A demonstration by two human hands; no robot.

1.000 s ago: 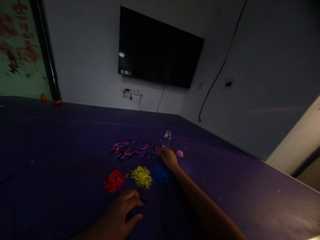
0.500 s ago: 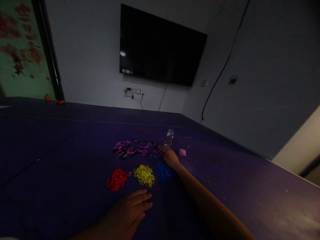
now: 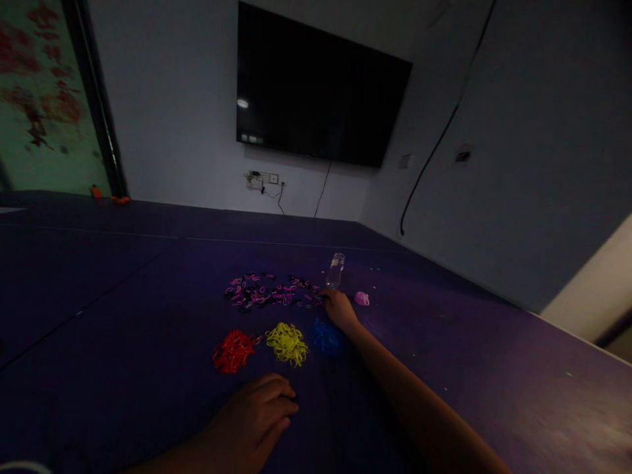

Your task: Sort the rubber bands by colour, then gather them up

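My right hand [image 3: 340, 309] reaches to the right edge of a scattered spread of pink and black rubber bands [image 3: 261, 296]. Its fingertips point down and together by the floor; what they hold, if anything, is too small to make out. A blue pile of bands [image 3: 326, 337] lies just below this hand. Near me, my left hand [image 3: 264, 411] rests with fingers loosely bent and slightly apart, holding nothing. Just beyond its fingertips are a yellow pile of bands [image 3: 287, 343] and a red pile of bands [image 3: 234, 352].
A clear plastic bottle [image 3: 336, 270] lies beyond my right hand. To the right sits a small pink object [image 3: 362, 299]. White specks dot the purple floor [image 3: 148, 296]. A television [image 3: 316, 85] hangs on the far wall, above sockets and cables.
My left hand's fingers have drawn in a little. The right hand stays by the edge of the pink and black bands, and the view has tilted slightly.
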